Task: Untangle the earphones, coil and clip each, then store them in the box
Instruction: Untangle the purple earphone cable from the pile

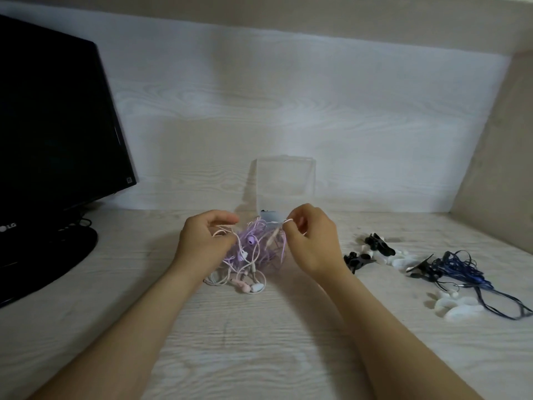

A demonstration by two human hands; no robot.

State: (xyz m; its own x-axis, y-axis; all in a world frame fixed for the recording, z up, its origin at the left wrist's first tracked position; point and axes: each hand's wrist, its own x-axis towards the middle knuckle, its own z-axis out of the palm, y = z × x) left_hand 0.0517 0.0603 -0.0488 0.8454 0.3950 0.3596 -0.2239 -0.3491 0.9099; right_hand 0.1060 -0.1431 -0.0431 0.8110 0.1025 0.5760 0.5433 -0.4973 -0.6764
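Left hand [206,241]: fingers curled, pinching a pale pink cord at the left edge of the tangle.
Right hand [310,238]: thumb and forefinger pinching a thin white cord at the tangle's upper right.
Tangle [253,249]: purple, pink and white earphone cords knotted together, lifted between both hands at the centre of the desk [259,342]; earbuds and a loop trail onto the desk below.
Box [284,183]: clear plastic, lid upright, just behind the tangle by the far wall.
Blue earphones [461,269]: loose heap at the right, clip attached.
Clips [372,249]: black, right of the right hand.
Monitor [52,140]: dark, far left.
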